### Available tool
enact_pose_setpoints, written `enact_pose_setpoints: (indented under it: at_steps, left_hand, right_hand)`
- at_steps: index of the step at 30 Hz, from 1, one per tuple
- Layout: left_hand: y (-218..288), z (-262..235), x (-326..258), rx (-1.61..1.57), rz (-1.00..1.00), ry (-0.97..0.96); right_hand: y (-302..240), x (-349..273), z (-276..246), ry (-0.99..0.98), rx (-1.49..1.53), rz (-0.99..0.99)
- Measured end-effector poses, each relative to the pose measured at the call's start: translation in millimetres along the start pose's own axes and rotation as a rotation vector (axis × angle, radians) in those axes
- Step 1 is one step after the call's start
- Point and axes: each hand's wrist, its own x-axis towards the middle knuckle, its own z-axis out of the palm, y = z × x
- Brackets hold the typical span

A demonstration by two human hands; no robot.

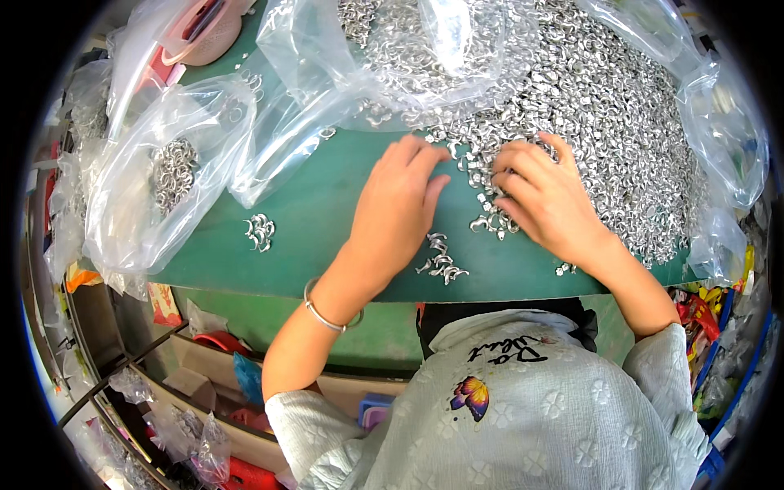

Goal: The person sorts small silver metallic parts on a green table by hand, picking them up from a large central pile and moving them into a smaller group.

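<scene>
A large heap of small silver curved metal pieces [621,122] covers the back and right of the green tabletop [327,237]. At the heap's left edge is my left hand [400,192], fingers bent forward and thumb apart, with nothing visible in it. My right hand [543,192] reaches over the heap's near edge with curled, spread fingers; its fingertips are among the pieces, and whether one is pinched cannot be made out. Between my forearms lies a small cluster of the pieces [443,261]. Another small cluster [260,232] sits farther left.
A clear plastic bag [163,220] with silver pieces inside lies on the left. More clear plastic sheeting [310,57] drapes over the heap's back, and another bag [723,139] edges its right. A pink basket [204,37] stands at the back left. Below are open drawers [196,376].
</scene>
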Motion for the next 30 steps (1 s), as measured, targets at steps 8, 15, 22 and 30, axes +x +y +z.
enact_pose_setpoints:
  at_steps: [8, 15, 22, 30]
  left_hand:
    - [31, 6, -39, 0.123, -0.001, -0.080]
    - [34, 34, -34, 0.135, 0.037, -0.117]
    - [27, 40, -14, 0.088, 0.051, -0.050]
    - [3, 22, 14, 0.115, 0.014, 0.136]
  right_hand:
    - [1, -33, -10, 0.148, 0.066, 0.215]
    - [-2, -44, 13, -0.015, -0.028, 0.014]
    - [12, -47, 9, 0.087, -0.104, 0.061]
    - [16, -52, 7, 0.190, -0.089, 0.153]
